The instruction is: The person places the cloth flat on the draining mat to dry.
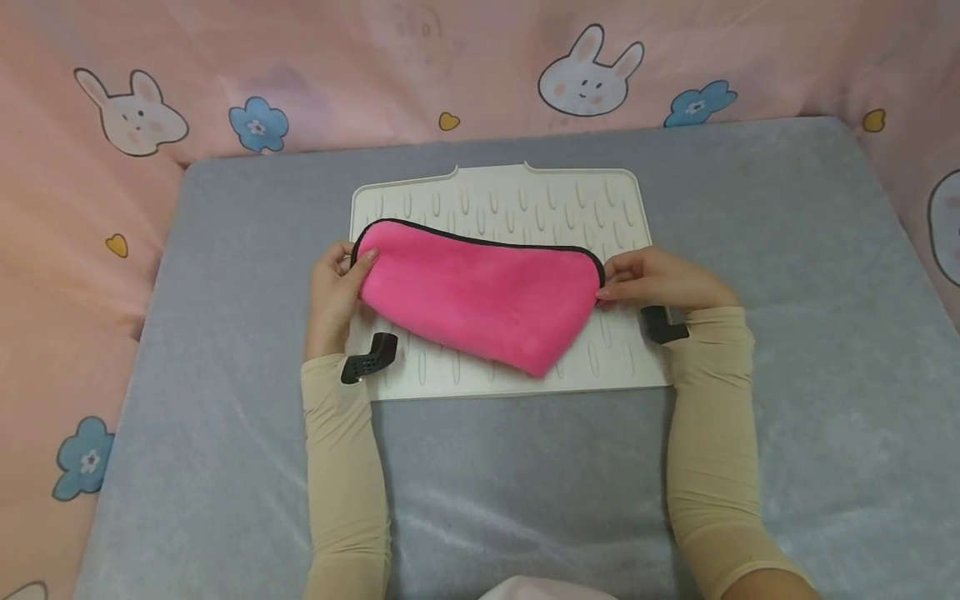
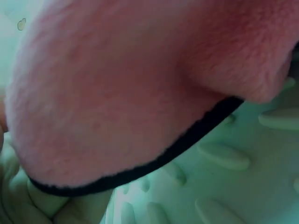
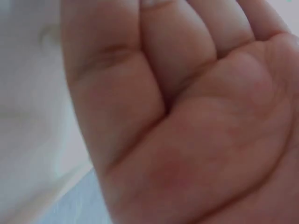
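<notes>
A pink plush cloth [image 1: 480,292] with black edging hangs folded between the two hands, its lower corner pointing toward the person. My left hand [image 1: 330,292] pinches its left end, thumb on the front and fingers behind. At the right end, my right hand [image 1: 660,279] holds the edge between thumb and fingers. Close up in the left wrist view, the cloth [image 2: 103,93] covers most of the frame, with part of the left hand [image 2: 23,200] below it. Only the palm and fingers of the right hand [image 3: 187,121] fill the right wrist view; the cloth is out of sight there.
Beneath the cloth lies a white ribbed drying mat [image 1: 420,367] with raised oval bumps and a notched back edge. It rests on a table covered in grey fabric [image 1: 232,400]. A pink curtain [image 1: 337,67] with rabbit prints hangs behind and along the sides.
</notes>
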Demonstrator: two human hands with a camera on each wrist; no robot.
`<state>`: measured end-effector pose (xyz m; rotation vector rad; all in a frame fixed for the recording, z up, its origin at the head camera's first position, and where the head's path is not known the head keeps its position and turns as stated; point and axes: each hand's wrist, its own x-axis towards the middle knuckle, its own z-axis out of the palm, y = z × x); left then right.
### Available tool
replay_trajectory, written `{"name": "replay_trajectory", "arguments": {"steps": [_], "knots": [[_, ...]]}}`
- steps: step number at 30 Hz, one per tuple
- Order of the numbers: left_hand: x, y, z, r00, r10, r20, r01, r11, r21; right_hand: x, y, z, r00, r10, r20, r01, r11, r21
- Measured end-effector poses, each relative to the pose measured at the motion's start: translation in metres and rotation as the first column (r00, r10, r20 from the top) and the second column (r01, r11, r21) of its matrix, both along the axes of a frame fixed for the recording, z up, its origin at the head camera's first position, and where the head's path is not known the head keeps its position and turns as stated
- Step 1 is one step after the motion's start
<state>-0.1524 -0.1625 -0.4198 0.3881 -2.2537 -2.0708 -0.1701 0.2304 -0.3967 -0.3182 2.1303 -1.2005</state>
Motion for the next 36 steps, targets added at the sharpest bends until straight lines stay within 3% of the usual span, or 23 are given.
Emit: {"name": "replay_trajectory", "arguments": {"steps": [5,8,12,16,20,25,32,36], "knots": [[-0.001,-0.001,0.003,0.999,0.046,-0.024,-0.046,0.999,0.018,-0.005,-0.010,0.003,0.999,-0.023,-0.037,0.022,1.000,-0.014],[-0.003,-0.002,0.004,0.999,0.037,-0.023,-0.036,0.999,0.036,-0.007,-0.014,0.003,0.992,-0.098,-0.083,0.097,0.995,-0.020],[-0.005,0.000,0.003,0.998,0.051,-0.027,-0.049,0.996,0.077,-0.011,-0.014,0.001,0.966,-0.218,-0.137,0.209,0.975,-0.079],[-0.008,0.007,0.000,0.999,0.040,-0.023,-0.038,0.995,0.095,-0.017,-0.009,-0.002,0.949,-0.284,-0.136,0.267,0.954,-0.135],[-0.014,0.011,-0.002,1.000,0.022,0.007,-0.022,0.998,0.052,-0.029,-0.006,-0.003,0.941,-0.316,-0.117,0.301,0.945,-0.129],[-0.028,0.015,0.000,0.998,0.061,0.017,-0.060,0.998,-0.024,-0.044,-0.008,-0.001,0.928,-0.347,-0.133,0.343,0.938,-0.058],[-0.053,0.021,-0.003,0.992,0.125,0.028,-0.122,0.987,-0.101,-0.065,-0.019,-0.002,0.868,-0.463,-0.180,0.475,0.879,0.027],[-0.061,0.024,-0.010,0.992,0.124,0.037,-0.121,0.989,-0.079,-0.076,-0.021,-0.006,0.835,-0.512,-0.202,0.533,0.843,0.067]]}}
